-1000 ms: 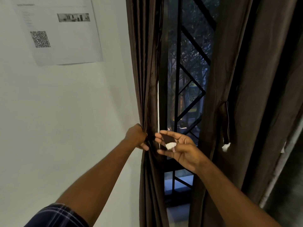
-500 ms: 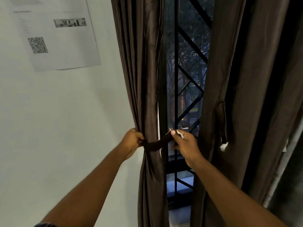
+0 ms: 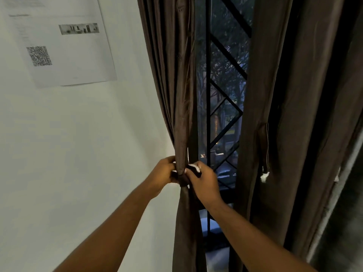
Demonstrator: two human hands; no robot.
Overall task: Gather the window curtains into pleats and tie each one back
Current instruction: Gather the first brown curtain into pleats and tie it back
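No word, number or brand can be read anywhere in view. The only printed matter is on the white rectangular paper sheet [image 3: 64, 48] fixed to the pale wall [image 3: 78, 134]: a black-and-white square QR code [image 3: 39, 55] at its left side and a narrow grey photo strip [image 3: 79, 28] near its top. The faint heading line [image 3: 19, 15] and the small lines beneath it are too blurred to make out.

Plain glossy brown on the gathered curtain [image 3: 177, 95] and its band [image 3: 183, 180] with a white end, darker brown on the right curtain [image 3: 298, 95], black diagonal bars across the window grille [image 3: 208, 107], pale greenish-white wall [image 3: 78, 154], white paper [image 3: 78, 61] with black-speckled code square [image 3: 39, 55].
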